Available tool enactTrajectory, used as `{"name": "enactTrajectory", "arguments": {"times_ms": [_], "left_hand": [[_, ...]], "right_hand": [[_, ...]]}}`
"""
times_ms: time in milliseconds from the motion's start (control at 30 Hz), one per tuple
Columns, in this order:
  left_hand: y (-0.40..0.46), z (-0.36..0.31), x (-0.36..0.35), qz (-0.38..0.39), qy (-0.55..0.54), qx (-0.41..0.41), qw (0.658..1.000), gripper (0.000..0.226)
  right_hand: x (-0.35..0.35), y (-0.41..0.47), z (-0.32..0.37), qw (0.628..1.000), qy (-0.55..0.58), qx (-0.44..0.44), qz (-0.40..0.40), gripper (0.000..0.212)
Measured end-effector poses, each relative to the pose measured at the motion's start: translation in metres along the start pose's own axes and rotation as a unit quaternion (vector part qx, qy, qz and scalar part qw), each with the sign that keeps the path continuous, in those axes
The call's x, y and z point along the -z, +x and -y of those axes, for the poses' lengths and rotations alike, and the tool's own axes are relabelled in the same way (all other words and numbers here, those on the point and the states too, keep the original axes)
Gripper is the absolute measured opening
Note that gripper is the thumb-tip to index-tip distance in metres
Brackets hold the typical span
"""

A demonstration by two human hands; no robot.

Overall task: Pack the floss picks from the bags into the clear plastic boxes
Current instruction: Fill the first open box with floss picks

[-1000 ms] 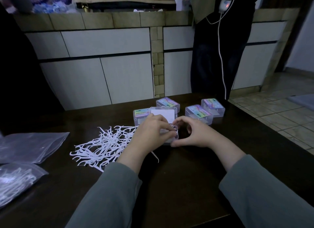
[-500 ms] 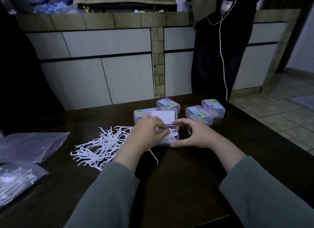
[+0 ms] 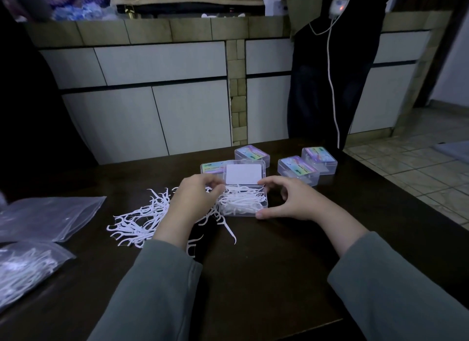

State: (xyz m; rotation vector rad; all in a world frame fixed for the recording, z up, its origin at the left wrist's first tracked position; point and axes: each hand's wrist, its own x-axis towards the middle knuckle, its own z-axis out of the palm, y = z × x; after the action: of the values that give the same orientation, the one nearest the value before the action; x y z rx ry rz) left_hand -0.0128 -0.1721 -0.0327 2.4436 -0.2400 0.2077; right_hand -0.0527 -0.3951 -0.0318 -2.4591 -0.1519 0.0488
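Observation:
An open clear box holds a heap of white floss picks in the middle of the dark table. Its lid stands upright and carries a white label. My right hand grips the box's right end, thumb at the front corner and fingers at the back corner. My left hand hovers at the box's left rim with loosely curled fingers, and I see nothing gripped in it. A loose pile of floss picks lies left of the box, partly under my left wrist.
Closed boxes with colourful labels stand behind: one, another, a third, and one behind the lid. An empty bag and a bag of picks lie at the left. A person stands beyond the table.
My left hand has drawn back leftward off the box, uncovering the picks inside. My right hand has kept its hold on the box's right end.

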Motion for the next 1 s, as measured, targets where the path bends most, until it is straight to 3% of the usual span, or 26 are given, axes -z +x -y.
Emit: {"name": "enactTrajectory", "arguments": {"times_ms": [300,467,567,733,1000], "left_hand": [[0.000,-0.008,0.001,-0.035,-0.021,-0.028,0.999,0.009],[-0.003,-0.015,-0.001,-0.007,0.033,-0.051,0.998,0.011],[-0.003,-0.011,0.010,-0.026,-0.013,-0.068,0.997,0.014],[-0.010,-0.004,0.026,0.087,-0.034,-0.058,0.994,0.013],[-0.008,-0.010,0.012,0.085,-0.057,-0.040,0.994,0.009]], "right_hand": [[0.000,-0.001,0.000,1.000,0.001,-0.002,-0.002,0.079],[-0.001,0.000,0.001,1.000,-0.007,-0.005,-0.003,0.078],[-0.001,0.000,0.000,1.000,-0.013,-0.015,-0.001,0.081],[-0.002,0.004,-0.003,0.999,-0.031,-0.009,0.010,0.084],[-0.002,0.003,-0.003,0.999,-0.050,0.007,0.019,0.084]]}}
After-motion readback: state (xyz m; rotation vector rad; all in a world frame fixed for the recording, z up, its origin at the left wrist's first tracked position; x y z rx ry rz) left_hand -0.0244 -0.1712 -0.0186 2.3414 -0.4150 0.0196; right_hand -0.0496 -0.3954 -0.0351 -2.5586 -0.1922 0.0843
